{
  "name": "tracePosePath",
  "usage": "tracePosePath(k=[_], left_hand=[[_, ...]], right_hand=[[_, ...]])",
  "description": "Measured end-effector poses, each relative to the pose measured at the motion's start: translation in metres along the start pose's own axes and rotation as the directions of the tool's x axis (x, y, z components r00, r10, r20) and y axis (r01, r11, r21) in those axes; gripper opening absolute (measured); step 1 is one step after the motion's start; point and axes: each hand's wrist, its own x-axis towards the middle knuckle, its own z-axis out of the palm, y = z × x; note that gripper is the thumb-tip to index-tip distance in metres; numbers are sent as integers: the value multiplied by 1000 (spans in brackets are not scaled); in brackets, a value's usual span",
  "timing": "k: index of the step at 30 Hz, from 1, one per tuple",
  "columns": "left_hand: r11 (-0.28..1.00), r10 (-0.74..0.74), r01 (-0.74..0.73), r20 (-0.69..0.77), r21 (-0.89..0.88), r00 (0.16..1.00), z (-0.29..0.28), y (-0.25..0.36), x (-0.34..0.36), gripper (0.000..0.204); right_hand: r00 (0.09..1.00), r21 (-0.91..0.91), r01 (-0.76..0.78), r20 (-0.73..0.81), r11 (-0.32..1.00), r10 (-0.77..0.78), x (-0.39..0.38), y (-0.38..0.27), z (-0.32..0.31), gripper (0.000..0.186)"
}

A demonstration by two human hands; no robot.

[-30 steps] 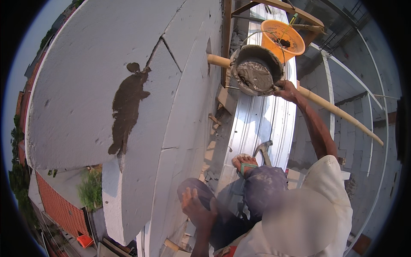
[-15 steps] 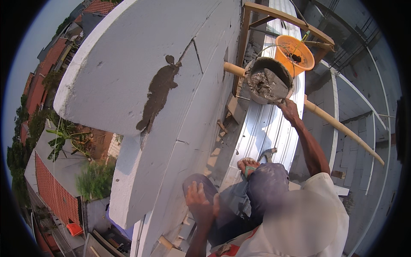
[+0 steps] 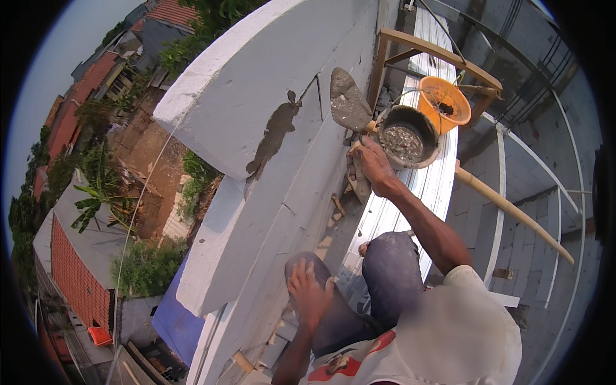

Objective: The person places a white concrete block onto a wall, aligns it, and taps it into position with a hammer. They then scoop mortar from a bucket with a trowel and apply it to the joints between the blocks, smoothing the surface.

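Observation:
My right hand (image 3: 375,165) is closed around the handle of a trowel (image 3: 350,101), raised beside the mortar bucket. Grey mortar covers the blade, which lies close to the pale block wall (image 3: 289,173). The dark bucket (image 3: 433,157) has wet mortar (image 3: 401,141) inside. On the wall, left of the trowel, is a long smear of mortar (image 3: 273,138) below a thin crack-like joint. My left hand (image 3: 310,292) rests on my bent knee with its fingers spread, holding nothing.
An orange bucket (image 3: 459,96) stands behind the mortar bucket on ribbed metal planks (image 3: 410,199). A wooden frame (image 3: 443,51) rises beyond it. A bamboo pole (image 3: 507,190) sticks out right. Left of the wall, a drop opens onto rooftops (image 3: 80,273) and plants.
My right hand has come out of the mortar bucket's edge leftward, lifting the mortar-loaded trowel toward the wall. The left hand stays on the knee. The view has shifted slightly.

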Motion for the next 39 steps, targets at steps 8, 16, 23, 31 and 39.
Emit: tracePosePath(k=[8,16,23,31,39], left_hand=[[999,-41,41,-32,-24,999,5,-7,-5,74],[996,-91,91,4,9,996,7,-8,-1,73],[1000,-28,28,-40,8,999,14,-16,-1,75],[997,-81,81,-3,-20,997,8,-5,-4,74],[997,-66,63,-64,-42,996,-2,-10,-9,71]], right_hand=[[997,-181,18,-72,983,-32,-1,-12,75,32],[921,-543,313,-28,779,-389,-7,8,127,65],[890,-478,410,25,777,-455,-58,9,162,60],[999,266,44,-30,963,-38,-32,-29,93,24],[989,267,39,130,963,-76,-27,-28,115,27]])
